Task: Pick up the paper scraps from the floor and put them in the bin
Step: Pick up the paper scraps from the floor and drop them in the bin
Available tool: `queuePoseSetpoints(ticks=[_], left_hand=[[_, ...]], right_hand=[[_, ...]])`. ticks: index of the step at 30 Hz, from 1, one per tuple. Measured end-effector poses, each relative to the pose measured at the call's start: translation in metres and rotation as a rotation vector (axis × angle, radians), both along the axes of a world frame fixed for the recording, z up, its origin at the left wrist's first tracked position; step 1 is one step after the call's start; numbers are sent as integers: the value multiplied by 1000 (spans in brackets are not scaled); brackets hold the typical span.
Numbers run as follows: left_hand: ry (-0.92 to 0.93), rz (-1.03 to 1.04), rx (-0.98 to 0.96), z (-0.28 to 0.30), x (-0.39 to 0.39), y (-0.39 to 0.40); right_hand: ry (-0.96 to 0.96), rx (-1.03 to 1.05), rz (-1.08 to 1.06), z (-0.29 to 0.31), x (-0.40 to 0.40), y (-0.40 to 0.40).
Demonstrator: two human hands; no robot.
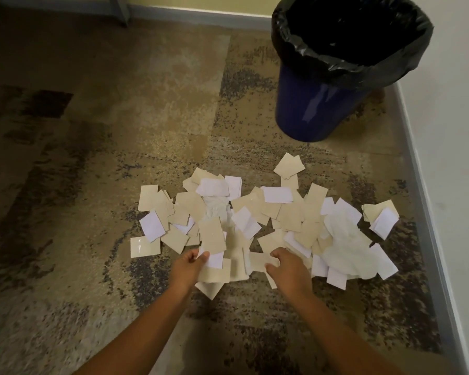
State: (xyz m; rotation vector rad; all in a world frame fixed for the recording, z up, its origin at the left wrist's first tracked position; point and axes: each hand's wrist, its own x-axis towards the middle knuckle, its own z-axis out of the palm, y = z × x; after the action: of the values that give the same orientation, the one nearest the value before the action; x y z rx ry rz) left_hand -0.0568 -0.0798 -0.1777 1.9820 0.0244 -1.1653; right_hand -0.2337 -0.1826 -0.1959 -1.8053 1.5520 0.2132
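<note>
Several beige and white paper scraps (287, 212) lie in a wide heap on the patterned floor, with some crumpled white tissue (344, 244) among them. My left hand (191, 266) grips a bunch of scraps at the heap's near edge, thumb on top. My right hand (287, 266) curls its fingers round scraps just to the right. The blue bin (317, 106) with a black liner (412, 50) stands at the far right, open and dark inside.
A white wall with a grey skirting board (428, 220) runs along the right side. Another skirting board (201, 14) lines the far wall, and a grey furniture leg (121, 9) stands at the far left. Bare floor (92, 158) spreads to the left.
</note>
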Motion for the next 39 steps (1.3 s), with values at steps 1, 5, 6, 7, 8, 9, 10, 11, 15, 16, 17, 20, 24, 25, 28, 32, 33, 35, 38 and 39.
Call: queuePoseSetpoints(ticks=[1, 5, 6, 7, 8, 9, 10, 11, 15, 16, 17, 20, 24, 25, 28, 32, 33, 35, 38, 39], left_hand=[[-9, -8, -2, 4, 1, -6], [32, 40, -53, 33, 5, -41], [53, 43, -86, 43, 6, -53], [78, 44, -133, 54, 8, -66], [90, 42, -182, 66, 11, -81], [82, 33, -233, 80, 14, -97], [64, 24, -278, 93, 18, -112], [45, 12, -321, 107, 22, -130], [-37, -50, -433, 159, 31, -186], [-36, -52, -444, 168, 31, -196], [-20, -41, -453, 177, 31, -204], [38, 8, -470, 197, 32, -226], [37, 9, -509, 219, 32, -260], [31, 7, -520, 224, 30, -271], [48, -13, -547, 238, 22, -304], [175, -58, -627, 255, 18, -337], [203, -80, -630, 256, 19, -339], [231, -118, -599, 249, 24, -341], [107, -98, -546, 224, 32, -325], [44, -50, -531, 214, 34, -316]], right_hand=[[-7, -16, -12, 8, -5, -5], [-121, -39, -203, 48, -12, -40], [-160, -44, -235, 62, -10, -52], [-215, -49, -268, 76, -8, -67], [-289, -57, -314, 91, -5, -82], [-382, -68, -364, 109, -1, -98], [-475, -88, -413, 128, 5, -113], [-562, -122, -453, 148, 10, -133], [-971, -107, -636, 218, 39, -224], [-1044, -70, -684, 232, 46, -246], [-1081, -20, -712, 243, 52, -264], [-1058, 118, -719, 261, 57, -292], [-944, 56, -597, 241, 38, -277], [-916, 30, -562, 231, 30, -267], [-881, 62, -522, 197, 0, -233], [-818, 223, -584, 159, -34, -194], [-775, 245, -585, 150, -42, -187], [-705, 275, -569, 132, -56, -175], [-608, 312, -558, 107, -73, -162], [-567, 320, -557, 99, -77, -159]])
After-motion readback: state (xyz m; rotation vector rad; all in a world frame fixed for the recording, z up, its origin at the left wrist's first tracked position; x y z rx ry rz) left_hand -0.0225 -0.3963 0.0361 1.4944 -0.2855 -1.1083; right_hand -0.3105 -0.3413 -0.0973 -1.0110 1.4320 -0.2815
